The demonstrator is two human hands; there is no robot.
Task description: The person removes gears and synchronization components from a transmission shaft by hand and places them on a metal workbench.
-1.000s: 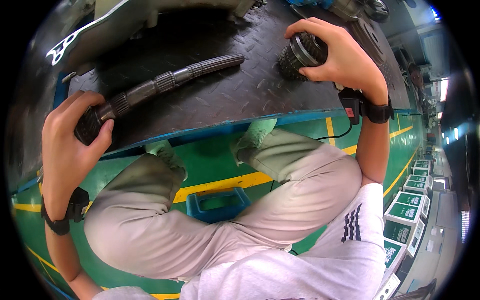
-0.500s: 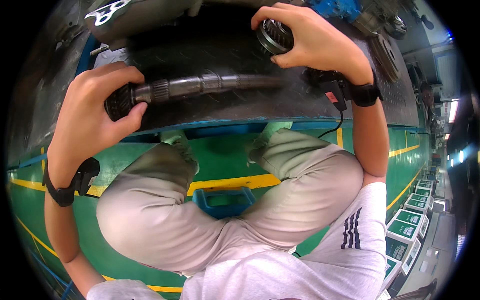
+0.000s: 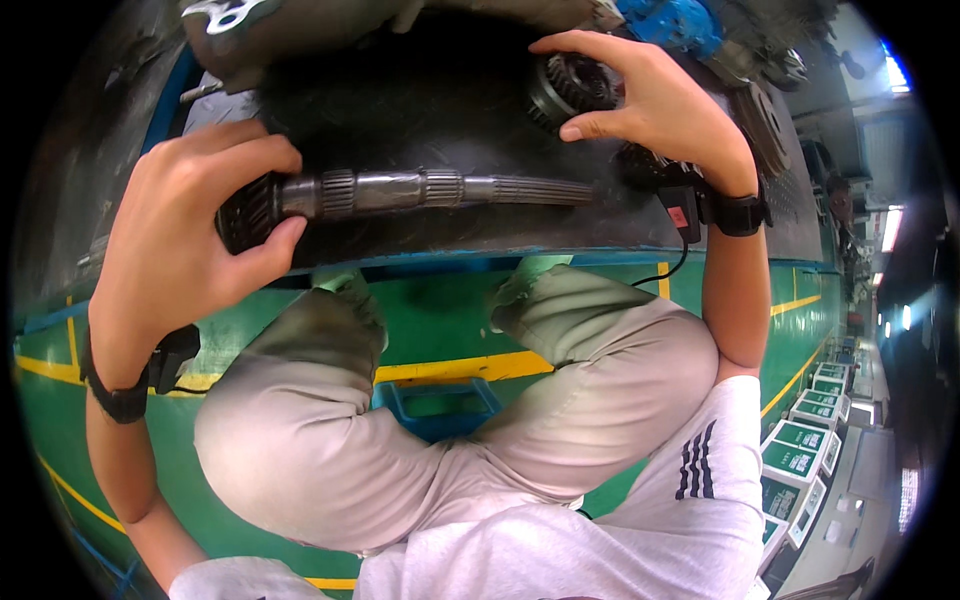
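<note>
A dark metal table [image 3: 420,235] with a blue near edge carries the work. Along its far side sits a large grey casting [image 3: 310,32], bounding the space beyond the shaft; to the right of this lie a blue component [image 3: 672,22] and, nearer the right edge, a round metal disc [image 3: 765,130]. A dark part [image 3: 643,165], largely hidden by the right wrist, lies just beyond the shaft's slim end on the right. A black wrist device [image 3: 680,212] trails a cable near the same end. Below the table edge are the person's knees, a blue stool-like object [image 3: 440,402] and a green floor [image 3: 440,325] with yellow lines.

The splined shaft [image 3: 390,190] is over the near part of the table; whether it rests on the surface cannot be told. Its long axis runs left to right, roughly parallel to the near edge, with the thick toothed end [image 3: 248,212] at left and the tapering end pointing right.

The left hand [image 3: 180,225] is clamped on the toothed end, thumb on the near side. The right hand [image 3: 670,105], well apart from it, grips a gear assembly [image 3: 572,88] between thumb and fingers, beyond the shaft's tapering end.
</note>
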